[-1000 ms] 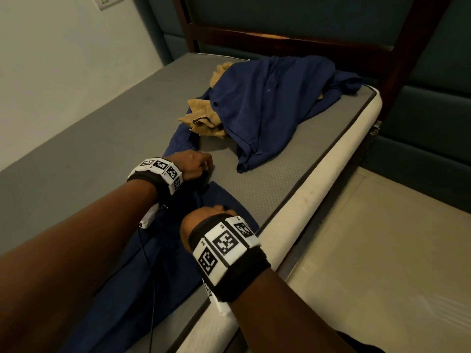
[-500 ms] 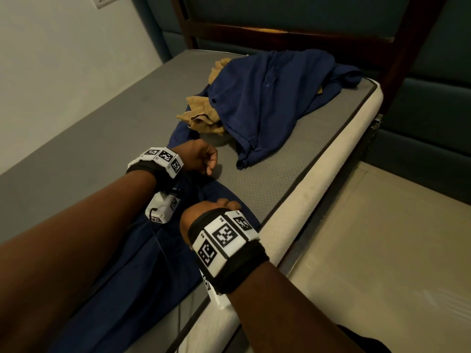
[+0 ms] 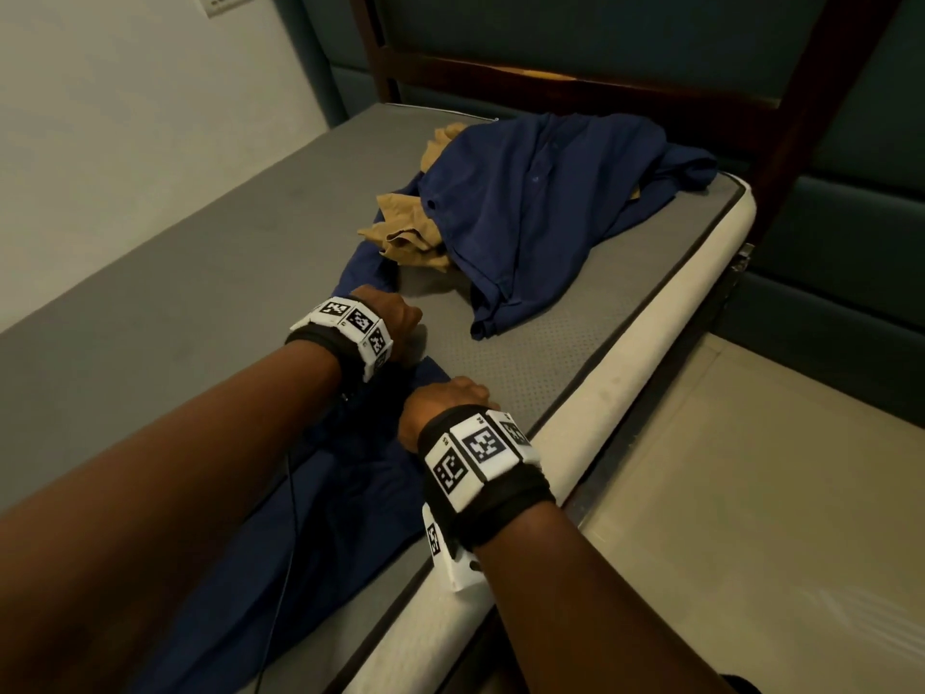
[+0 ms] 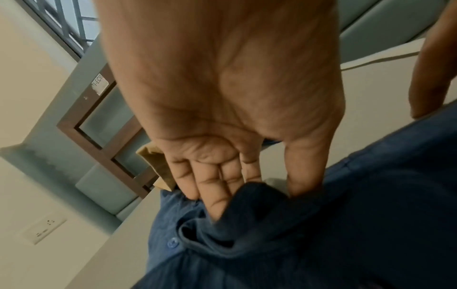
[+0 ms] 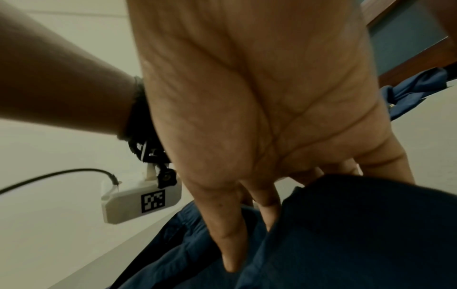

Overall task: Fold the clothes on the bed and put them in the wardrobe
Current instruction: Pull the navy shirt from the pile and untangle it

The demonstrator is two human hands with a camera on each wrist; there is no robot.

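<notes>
Now | left hand, right hand pinch navy shirt | near mattress edge

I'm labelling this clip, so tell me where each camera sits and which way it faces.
Head: worn on the head, looking down the bed; both forearms show.
Left wrist: under the left hand, facing its fingers pinching the blue garment.
Right wrist: under the right hand, facing its fingers gripping it.
All share that garment.
</notes>
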